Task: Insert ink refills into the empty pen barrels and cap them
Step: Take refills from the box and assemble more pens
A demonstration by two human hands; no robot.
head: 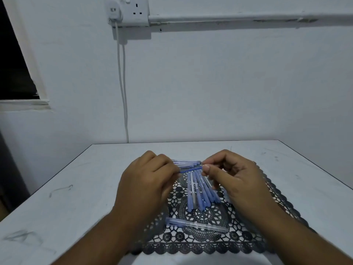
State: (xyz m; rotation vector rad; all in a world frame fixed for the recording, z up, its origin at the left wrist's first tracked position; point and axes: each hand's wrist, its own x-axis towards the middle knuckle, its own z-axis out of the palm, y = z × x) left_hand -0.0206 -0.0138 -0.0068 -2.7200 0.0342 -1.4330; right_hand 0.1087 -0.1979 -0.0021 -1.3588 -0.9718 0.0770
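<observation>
A thin blue ink refill (191,170) hangs level above the black lace mat (200,243). My left hand (147,180) pinches its left end and my right hand (235,178) pinches its right tip. Below it, several blue caps and pen parts (200,194) lie fanned out on the mat. A few clear pen barrels (186,163) lie side by side at the mat's far edge, partly hidden by my fingers. One capped pen (196,224) with a clear barrel and blue cap lies crosswise near the mat's front.
The mat lies on a white table (66,207) with scuff marks, set against a white wall. A wall socket (129,11) with a white cable hanging down is above the table's far edge. A dark window opening (13,60) is at the left.
</observation>
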